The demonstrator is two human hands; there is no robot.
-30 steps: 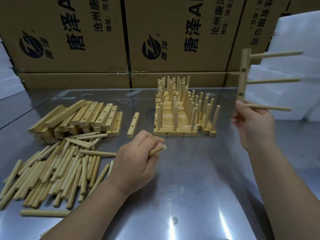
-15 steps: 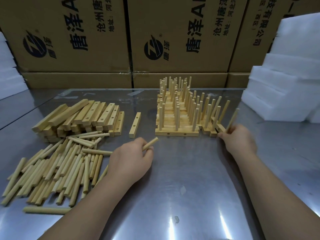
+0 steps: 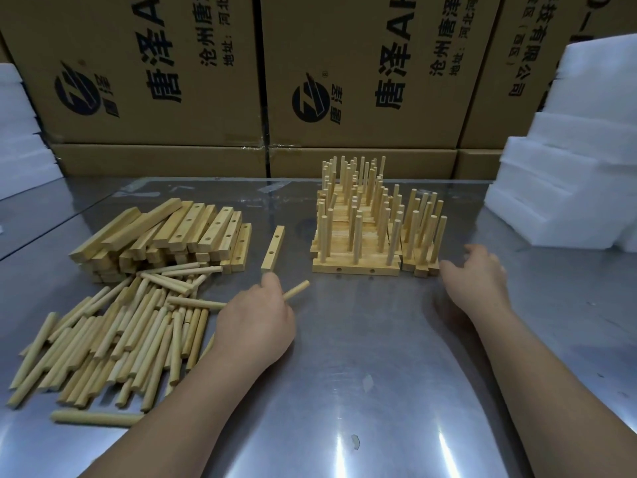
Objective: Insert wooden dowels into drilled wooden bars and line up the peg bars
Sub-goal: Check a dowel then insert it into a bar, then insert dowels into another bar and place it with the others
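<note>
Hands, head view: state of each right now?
Left hand: closed on a dowel.
Right hand: open, holding nothing, beside the peg bars.

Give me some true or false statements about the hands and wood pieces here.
1. The left hand holds a dowel. True.
2. The right hand grips a peg bar. False: it is open, empty, beside the peg bars.
3. One drilled bar lies alone between the bar stack and the peg bars. True.
4. The loose dowels lie right of the peg bars. False: they lie at the left.
</note>
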